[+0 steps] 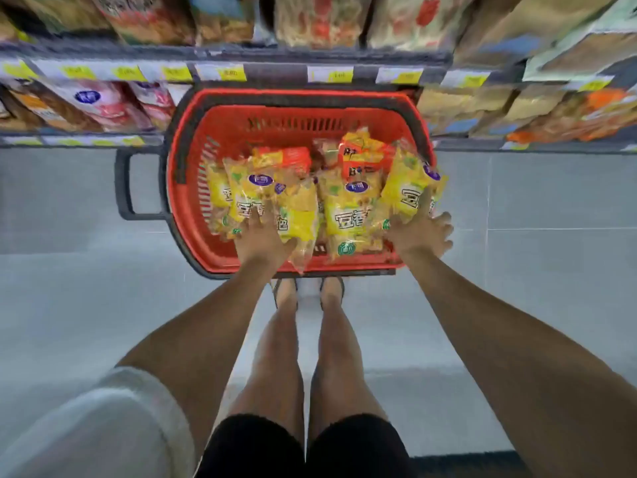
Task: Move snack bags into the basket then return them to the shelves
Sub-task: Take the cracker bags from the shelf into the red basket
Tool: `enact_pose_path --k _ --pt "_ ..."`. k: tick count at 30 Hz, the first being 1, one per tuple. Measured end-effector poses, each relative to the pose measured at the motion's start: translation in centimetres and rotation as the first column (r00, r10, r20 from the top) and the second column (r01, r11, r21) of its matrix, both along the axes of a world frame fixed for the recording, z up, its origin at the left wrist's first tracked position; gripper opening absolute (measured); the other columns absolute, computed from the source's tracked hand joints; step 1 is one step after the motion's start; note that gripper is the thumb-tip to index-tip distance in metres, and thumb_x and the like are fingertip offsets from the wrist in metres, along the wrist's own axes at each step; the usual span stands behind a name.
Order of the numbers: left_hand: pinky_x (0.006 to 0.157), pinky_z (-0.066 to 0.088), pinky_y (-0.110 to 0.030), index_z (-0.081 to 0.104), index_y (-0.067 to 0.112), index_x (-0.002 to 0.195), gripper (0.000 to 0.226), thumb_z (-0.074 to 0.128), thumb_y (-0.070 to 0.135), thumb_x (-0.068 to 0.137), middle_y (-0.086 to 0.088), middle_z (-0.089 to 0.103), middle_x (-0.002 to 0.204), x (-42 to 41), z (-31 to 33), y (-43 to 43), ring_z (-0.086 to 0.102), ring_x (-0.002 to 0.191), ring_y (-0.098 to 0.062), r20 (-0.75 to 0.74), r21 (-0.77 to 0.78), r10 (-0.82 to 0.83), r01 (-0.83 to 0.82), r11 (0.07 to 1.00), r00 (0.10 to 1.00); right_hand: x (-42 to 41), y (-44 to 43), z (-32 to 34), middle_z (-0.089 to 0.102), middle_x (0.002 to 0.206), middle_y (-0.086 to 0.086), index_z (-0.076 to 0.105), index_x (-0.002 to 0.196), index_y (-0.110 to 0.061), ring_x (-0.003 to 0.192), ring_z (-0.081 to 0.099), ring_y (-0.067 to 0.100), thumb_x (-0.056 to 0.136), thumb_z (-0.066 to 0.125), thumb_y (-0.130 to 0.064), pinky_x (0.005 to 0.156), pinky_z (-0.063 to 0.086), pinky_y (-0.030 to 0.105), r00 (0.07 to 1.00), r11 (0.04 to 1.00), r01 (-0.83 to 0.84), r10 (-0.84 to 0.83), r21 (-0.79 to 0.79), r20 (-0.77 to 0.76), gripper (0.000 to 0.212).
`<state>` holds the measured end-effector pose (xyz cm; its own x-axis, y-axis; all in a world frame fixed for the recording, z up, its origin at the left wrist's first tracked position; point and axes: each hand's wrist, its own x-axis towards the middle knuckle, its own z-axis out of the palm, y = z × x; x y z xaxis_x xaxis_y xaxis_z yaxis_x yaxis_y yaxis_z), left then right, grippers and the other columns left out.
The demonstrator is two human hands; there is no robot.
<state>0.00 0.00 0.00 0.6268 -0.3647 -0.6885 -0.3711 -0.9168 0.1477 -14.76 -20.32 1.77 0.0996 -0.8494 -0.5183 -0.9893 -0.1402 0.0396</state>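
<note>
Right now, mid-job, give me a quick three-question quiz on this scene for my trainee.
1. True or false: the left hand and the right hand each grip one of the yellow bags.
2. The black handle of the basket sticks out to the person's: A left, B right, C neither side.
3. Fill in: behind the yellow bags lie ___ bags.
Key: 1 true; 2 A; 3 orange bags.
</note>
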Motion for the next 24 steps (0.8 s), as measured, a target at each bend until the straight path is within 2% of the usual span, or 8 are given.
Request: enact_pose_path --k 5,8,11,14,16,19,21,24 --pt "0.115 0.023 -0.052 -0.001 0.049 0.149 0.107 0.075 0.055 0.073 -0.016 0.007 0.16 1.0 -4.1 -0.6 0.013 0.146 -0.038 -0.152 -0.142 0.126 -0.148 0.979 0.98 0.2 -2.7 -3.6 0.023 0.149 0.019 0.001 0.147 -0.052 0.13 0.037 0.043 0.074 0.07 -0.059 0.102 0.037 0.055 0.964 0.974 0.171 -0.197 0.149 0.181 0.101" --pt "0.113 0.03 -0.042 0.008 0.046 0.15 0.113 0.085 0.043 0.066 -0.011 0.02 0.158 0.5 -5.3 -1.0 0.022 0.144 -0.029 -0.259 -0.326 0.191 -0.271 0.906 0.947 -0.4 -3.2 -4.5 0.031 0.142 0.019 0.0 0.149 -0.05 0.123 0.047 0.038 0.075 0.077 -0.048 0.101 0.041 0.043 0.88 0.951 0.201 -0.281 0.235 0.383 0.106" --pt "0.1 0.036 -0.029 0.018 0.04 0.15 0.106 0.086 0.031 0.069 -0.007 0.036 0.147 -0.1 -5.0 -1.4 0.038 0.133 -0.023 -0.319 -0.381 0.266 -0.38 0.843 0.91 -0.7 -3.5 -4.4 0.039 0.128 0.016 0.006 0.15 -0.048 0.11 0.053 0.036 0.075 0.079 -0.045 0.094 0.043 0.037 0.87 0.961 0.18 -0.255 0.21 0.422 0.104" --pt "0.092 0.044 -0.032 0.021 0.04 0.148 0.1 0.084 0.037 0.071 -0.013 0.043 0.131 -0.2 -2.8 -2.1 0.054 0.11 -0.031 -0.204 -0.343 0.249 -0.308 0.888 0.947 0.1 -3.7 -2.7 0.041 0.119 0.013 0.013 0.148 -0.05 0.104 0.056 0.039 0.073 0.079 -0.045 0.096 0.046 0.045 0.91 0.982 0.13 -0.173 0.138 0.378 0.099" --pt "0.091 0.048 -0.036 0.022 0.042 0.147 0.099 0.082 0.044 0.069 -0.013 0.044 0.122 0.2 -0.4 -2.4 0.057 0.098 -0.032 -0.108 -0.328 0.233 -0.256 0.909 0.966 0.8 -3.8 -0.6 0.042 0.117 0.013 0.015 0.147 -0.052 0.104 0.055 0.04 0.072 0.078 -0.046 0.095 0.045 0.054 0.923 0.991 0.056 -0.096 0.118 0.373 0.098" --pt "0.086 0.05 -0.034 0.023 0.044 0.147 0.097 0.081 0.048 0.069 -0.012 0.041 0.12 1.0 4.2 -3.0 0.058 0.086 -0.029 -0.024 -0.335 0.268 -0.26 0.905 0.963 2.0 -3.8 3.8 0.043 0.117 0.014 0.015 0.147 -0.052 0.104 0.053 0.039 0.073 0.078 -0.047 0.093 0.045 0.056 0.916 0.994 -0.078 0.042 0.076 0.399 0.097" --pt "0.079 0.052 -0.032 0.021 0.045 0.147 0.098 0.08 0.049 0.069 -0.014 0.04 0.125 1.5 7.6 -3.4 0.059 0.083 -0.029 0.039 -0.35 0.257 -0.228 0.909 0.965 2.8 -3.8 7.1 0.043 0.121 0.015 0.013 0.147 -0.053 0.107 0.051 0.038 0.075 0.076 -0.046 0.093 0.045 0.053 0.898 0.987 -0.155 0.127 0.033 0.422 0.096" --pt "0.073 0.057 -0.037 0.016 0.049 0.145 0.097 0.078 0.053 0.07 -0.017 0.036 0.132 2.3 13.2 -4.1 0.061 0.091 -0.031 0.169 -0.368 0.237 -0.162 0.916 0.957 3.9 -3.5 12.6 0.042 0.128 0.017 0.01 0.146 -0.056 0.114 0.046 0.037 0.077 0.073 -0.046 0.097 0.042 0.053 0.855 0.971 -0.236 0.226 -0.039 0.467 0.094"
